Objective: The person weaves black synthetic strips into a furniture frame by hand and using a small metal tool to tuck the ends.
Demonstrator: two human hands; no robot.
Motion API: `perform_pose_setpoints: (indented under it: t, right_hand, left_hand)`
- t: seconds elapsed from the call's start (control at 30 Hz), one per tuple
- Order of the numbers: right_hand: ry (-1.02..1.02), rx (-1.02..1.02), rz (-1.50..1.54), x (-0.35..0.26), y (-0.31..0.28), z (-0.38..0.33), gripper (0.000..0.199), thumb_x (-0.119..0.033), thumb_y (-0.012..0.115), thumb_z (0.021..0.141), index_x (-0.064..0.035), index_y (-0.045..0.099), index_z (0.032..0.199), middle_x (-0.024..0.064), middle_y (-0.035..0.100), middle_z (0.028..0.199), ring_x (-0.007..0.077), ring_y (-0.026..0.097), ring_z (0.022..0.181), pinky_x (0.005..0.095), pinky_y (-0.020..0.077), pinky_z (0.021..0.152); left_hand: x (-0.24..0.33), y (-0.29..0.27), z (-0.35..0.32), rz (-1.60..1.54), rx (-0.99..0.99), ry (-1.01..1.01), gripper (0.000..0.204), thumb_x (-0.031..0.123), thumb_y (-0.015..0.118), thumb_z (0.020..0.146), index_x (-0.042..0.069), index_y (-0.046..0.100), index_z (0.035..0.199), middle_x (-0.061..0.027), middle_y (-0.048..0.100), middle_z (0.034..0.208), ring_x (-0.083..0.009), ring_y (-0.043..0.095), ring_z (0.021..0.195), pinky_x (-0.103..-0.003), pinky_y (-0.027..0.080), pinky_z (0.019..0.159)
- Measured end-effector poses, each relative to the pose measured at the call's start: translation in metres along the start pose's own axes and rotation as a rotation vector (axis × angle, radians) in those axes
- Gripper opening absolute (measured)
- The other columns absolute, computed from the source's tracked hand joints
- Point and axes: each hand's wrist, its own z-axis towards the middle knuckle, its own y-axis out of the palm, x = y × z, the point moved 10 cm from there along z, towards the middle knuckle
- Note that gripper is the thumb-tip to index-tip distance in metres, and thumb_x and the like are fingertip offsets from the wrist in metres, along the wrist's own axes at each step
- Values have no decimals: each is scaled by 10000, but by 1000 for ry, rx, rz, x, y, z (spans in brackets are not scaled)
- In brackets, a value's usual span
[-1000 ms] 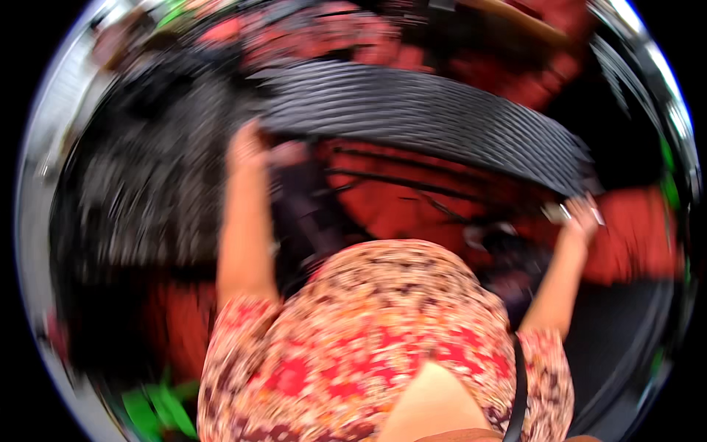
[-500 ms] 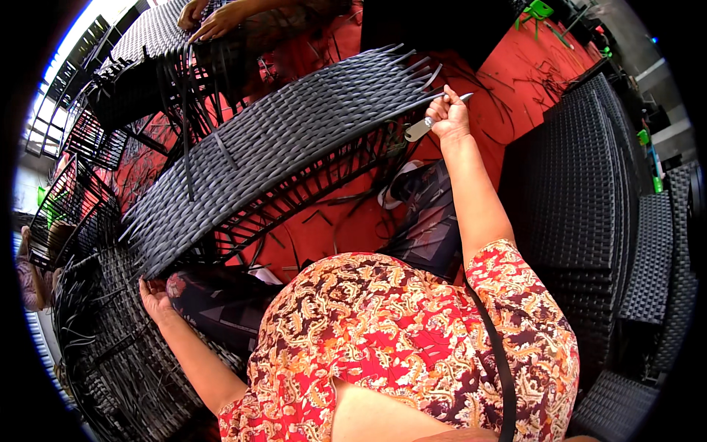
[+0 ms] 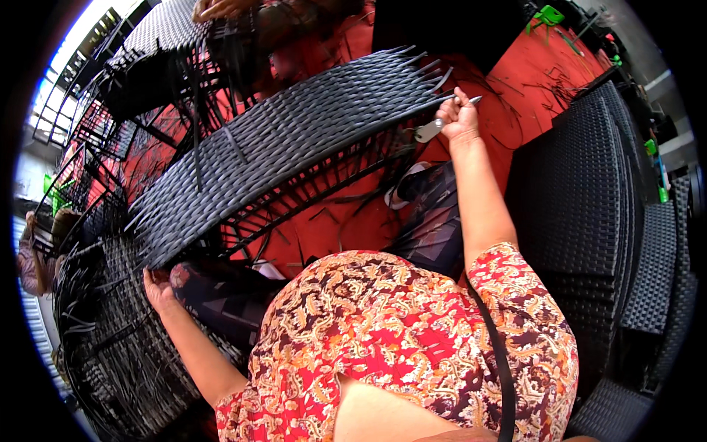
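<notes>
Unmoved, both hands (image 3: 458, 118) grip woven panel (image 3: 280, 155).

Bright daylight, sharp centre, fisheye-bent dark rim.

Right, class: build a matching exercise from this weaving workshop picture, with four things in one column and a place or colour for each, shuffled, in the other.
Things:
1. woven panel
2. pliers
3. left hand
4. floor

Places or colours:
A. red
B. at the panel's lower left end
C. black, lying across the person's lap
D. in the right hand

Pairs: 1-C, 2-D, 3-B, 4-A
</notes>
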Motion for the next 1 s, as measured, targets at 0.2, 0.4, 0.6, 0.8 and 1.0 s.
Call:
perform_pose_setpoints:
  t: [0.2,0.4,0.6,0.8,1.0]
  right_hand:
    - [-355,181,-862,-62,53,-49,299,-271,663,834,-134,493,630,-72,378,491,37,309,377,206,216,355]
    - [-675,-68,-1157,-36,182,-181,206,-194,607,883,-38,586,750,-33,496,623,28,419,513,174,318,466]
    - [-524,-975,-1363,127,263,-275,156,-81,690,778,-21,572,696,93,480,596,224,476,508,317,373,474]
    - [-245,-876,-1249,156,225,-267,157,-111,664,808,-16,574,721,96,532,645,234,533,579,318,425,523]
    - [-456,-940,-1294,156,241,-273,114,-97,677,767,-43,580,744,84,559,706,262,567,634,337,444,539]
  left_hand:
    - [40,-11,-32,263,187,302,194,149,645,820,28,587,960,-77,624,891,-199,589,808,-316,493,771]
    - [44,235,-276,762,-259,1127,289,-6,481,884,-41,515,1170,-120,559,1174,-185,521,1073,-297,395,943]
    - [-143,387,-455,1123,-1633,1119,413,66,655,751,58,563,1153,-116,580,1159,-234,537,1117,-377,371,972]
    - [-192,349,-433,1024,-1773,526,199,92,657,788,39,630,978,-82,597,884,-197,583,701,-332,480,788]
    - [-178,348,-453,819,-1793,557,186,147,662,807,15,632,935,-157,553,1099,-308,492,1101,-396,392,921]
